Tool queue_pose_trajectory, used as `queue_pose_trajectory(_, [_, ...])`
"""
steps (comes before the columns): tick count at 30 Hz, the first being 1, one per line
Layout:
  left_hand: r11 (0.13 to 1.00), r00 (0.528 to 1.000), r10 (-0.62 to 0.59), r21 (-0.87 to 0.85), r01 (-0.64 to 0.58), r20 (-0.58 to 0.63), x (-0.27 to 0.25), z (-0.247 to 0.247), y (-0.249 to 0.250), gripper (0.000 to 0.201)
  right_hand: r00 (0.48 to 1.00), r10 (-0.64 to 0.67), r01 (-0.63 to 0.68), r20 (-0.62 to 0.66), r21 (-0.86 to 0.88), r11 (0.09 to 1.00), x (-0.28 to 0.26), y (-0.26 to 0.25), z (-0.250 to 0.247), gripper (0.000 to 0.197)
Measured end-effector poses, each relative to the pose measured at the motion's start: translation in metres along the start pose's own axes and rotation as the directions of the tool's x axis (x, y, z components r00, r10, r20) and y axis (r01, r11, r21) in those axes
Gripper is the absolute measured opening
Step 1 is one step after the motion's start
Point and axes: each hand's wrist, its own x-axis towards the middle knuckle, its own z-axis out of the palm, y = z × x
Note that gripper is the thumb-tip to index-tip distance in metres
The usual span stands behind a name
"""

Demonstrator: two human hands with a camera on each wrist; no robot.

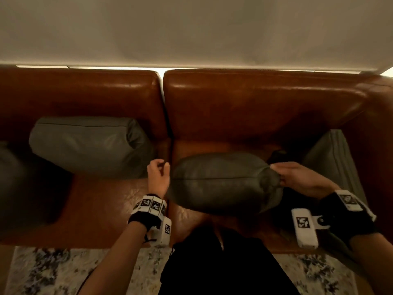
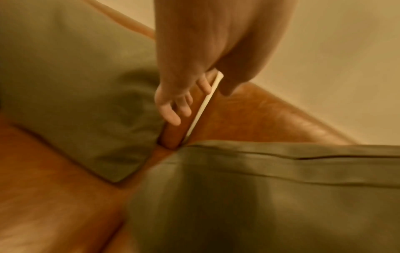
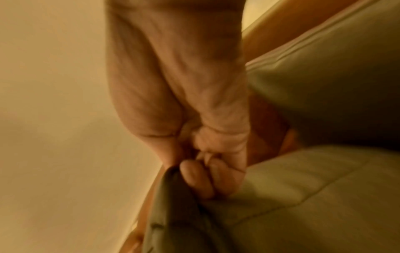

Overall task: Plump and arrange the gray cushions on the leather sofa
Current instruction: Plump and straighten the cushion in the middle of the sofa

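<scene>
The right hand [image 1: 297, 177] pinches one corner of the cushion [image 1: 221, 184], fingers [image 3: 194, 176] curled tight on bunched cover. The cushion hangs over the right seat of the sofa [image 1: 255, 99], near its front edge. The left hand [image 1: 158, 176] is beside the cushion's other end, fingers loosely curled, holding nothing.

Held by one corner only, the cushion could swing or slip from the pinch and drop toward the rug [image 1: 63, 273] in front of the sofa. A hard pull might strain the seam. It could also knock the second cushion [image 1: 89, 145], leaning on the sofa's left backrest, or the third [image 1: 331, 158] at its right arm.

The wristbands [image 1: 151, 206] carry black-and-white square markers; no readable writing shows.
</scene>
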Motion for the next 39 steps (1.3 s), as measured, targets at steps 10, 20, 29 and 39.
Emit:
queue_pose_trajectory(10, [0.946,0.902,0.32,-0.154,-0.286,0.29,-0.072,-0.008,0.062,0.062,0.979,-0.197,0.194,0.05,0.049,0.98,0.025,-0.023,0.198,0.029])
queue_pose_trajectory(20, [0.981,0.982,0.175,0.095,-0.168,-0.068,-0.029,-0.054,0.029,0.027,0.846,-0.171,-0.247,-0.506,-0.654,0.715,0.045,0.072,0.086,0.053])
queue_pose_trajectory(29, [0.981,0.954,0.192,0.046,-0.187,-0.23,-0.013,-0.047,0.034,0.04,0.784,-0.108,0.035,-0.611,-0.13,0.991,0.055,0.101,0.049,0.032])
queue_pose_trajectory(39, [0.962,0.998,-0.059,0.266,0.066,-0.031,-0.011,-0.025,0.004,0.043,0.714,-0.476,-0.036,-0.513,-0.706,0.707,0.014,0.017,0.013,0.036])
